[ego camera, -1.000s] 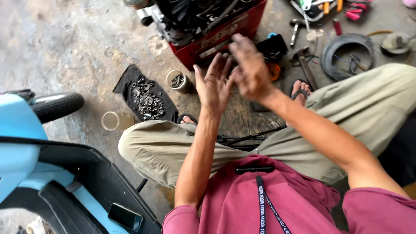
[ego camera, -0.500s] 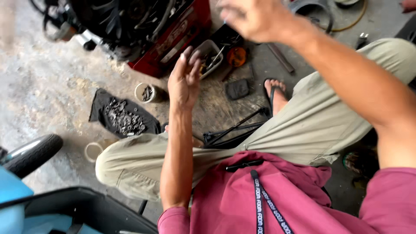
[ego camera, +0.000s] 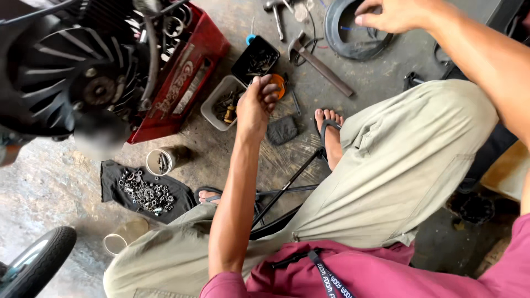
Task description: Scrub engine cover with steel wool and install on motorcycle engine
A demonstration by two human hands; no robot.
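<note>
My left hand [ego camera: 258, 105] hovers with its fingers curled in, above a grey tray of small parts [ego camera: 212, 106] and an orange round thing [ego camera: 279, 84]; whether it holds anything I cannot tell. My right hand [ego camera: 393, 14] reaches far to the upper right and rests its fingertips on a black rubber ring [ego camera: 334, 33] lying on the concrete floor. Nothing shows in that hand. A black tray of screws [ego camera: 255, 58] lies just beyond my left hand.
An engine [ego camera: 77, 66] sits on a red crate [ego camera: 190, 72] at upper left. A hammer [ego camera: 314, 58], a black cloth with nuts and washers [ego camera: 144, 190], a small tin [ego camera: 158, 162] and a tyre [ego camera: 34, 259] lie around my khaki-clad legs and sandalled feet [ego camera: 330, 132].
My hands have come apart: the right one swung out to the rubber ring, the left one closed and dropped toward the parts trays. The view has moved nearer the engine.
</note>
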